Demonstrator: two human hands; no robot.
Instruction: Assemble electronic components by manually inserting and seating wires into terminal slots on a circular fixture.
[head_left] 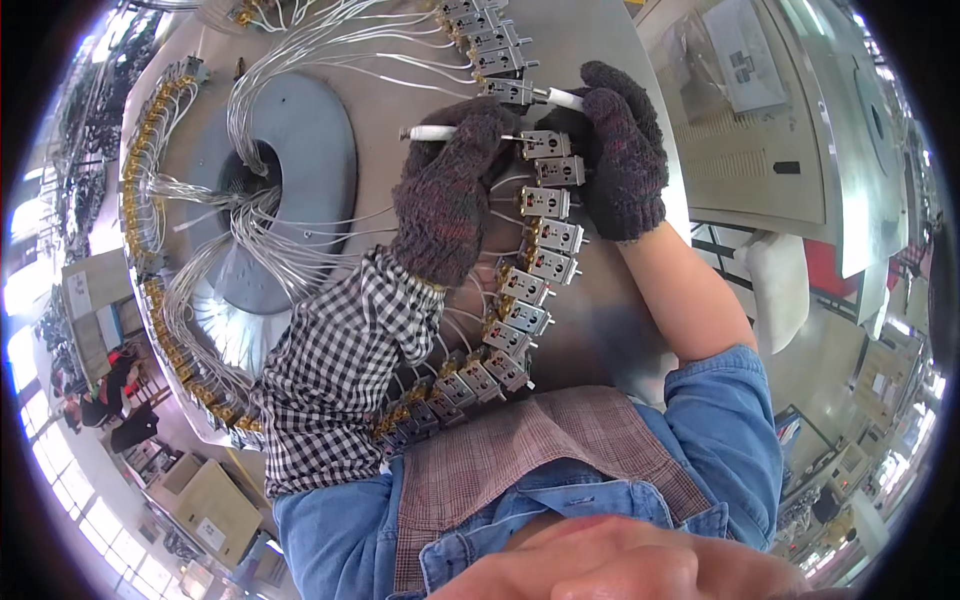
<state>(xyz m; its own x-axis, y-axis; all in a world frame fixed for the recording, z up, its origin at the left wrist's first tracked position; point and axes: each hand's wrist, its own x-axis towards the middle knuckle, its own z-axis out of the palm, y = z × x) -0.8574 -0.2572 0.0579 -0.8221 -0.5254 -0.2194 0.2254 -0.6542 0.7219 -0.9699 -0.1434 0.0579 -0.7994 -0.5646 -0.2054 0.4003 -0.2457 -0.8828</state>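
Both hands wear dark knitted gloves. My left hand (450,190) is closed around a white-handled tool (432,132) with a thin metal shaft. Its tip meets the left side of a small metal block (546,145) in the curved row. My right hand (622,150) is closed on a second white-handled tool (566,99), whose thin end reaches the right side of another metal block (508,91) farther up the row. Silvery wires (345,65) run to the blocks' brassy left ends. The gloves hide some finger positions.
The row of blocks curves along the rim of a round metal table (610,310). At its middle a grey disc (320,130) has a hole with bundled wires coming out. More brassy fittings (150,120) line the far left rim. A panelled cabinet (740,160) stands beyond the right edge.
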